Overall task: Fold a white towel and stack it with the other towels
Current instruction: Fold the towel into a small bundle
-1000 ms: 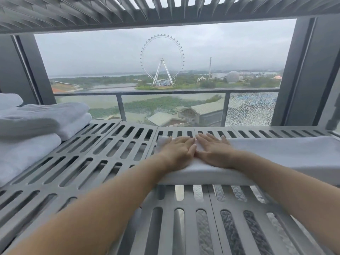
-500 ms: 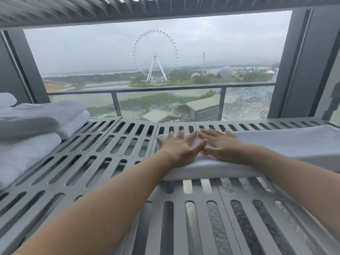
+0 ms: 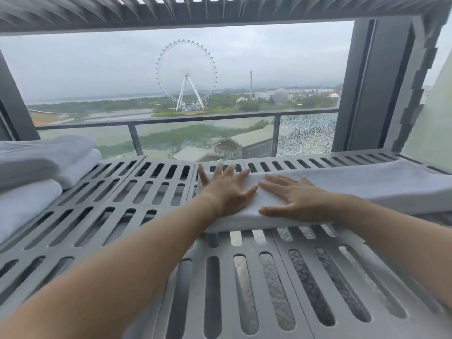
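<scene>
A white towel (image 3: pixel 362 184), folded into a long narrow strip, lies across the grey slatted surface (image 3: pixel 137 216) from the middle to the right edge of view. My left hand (image 3: pixel 226 189) presses flat on the strip's left end with fingers spread. My right hand (image 3: pixel 293 199) lies flat on the towel just to the right of it, fingers straight and pointing left. A stack of folded white towels (image 3: pixel 36 172) sits at the far left.
A glass balcony railing (image 3: pixel 186 121) runs behind the slatted surface; its right pane (image 3: pixel 305 135) looks shattered. A dark pillar (image 3: pixel 376 84) stands at the right and a slatted roof (image 3: pixel 220 8) hangs overhead. Bare slats lie between the stack and the strip.
Both hands have spread their fingers and slid slightly apart on the towel's left end, the right hand moving rightwards. The camera has tilted a little.
</scene>
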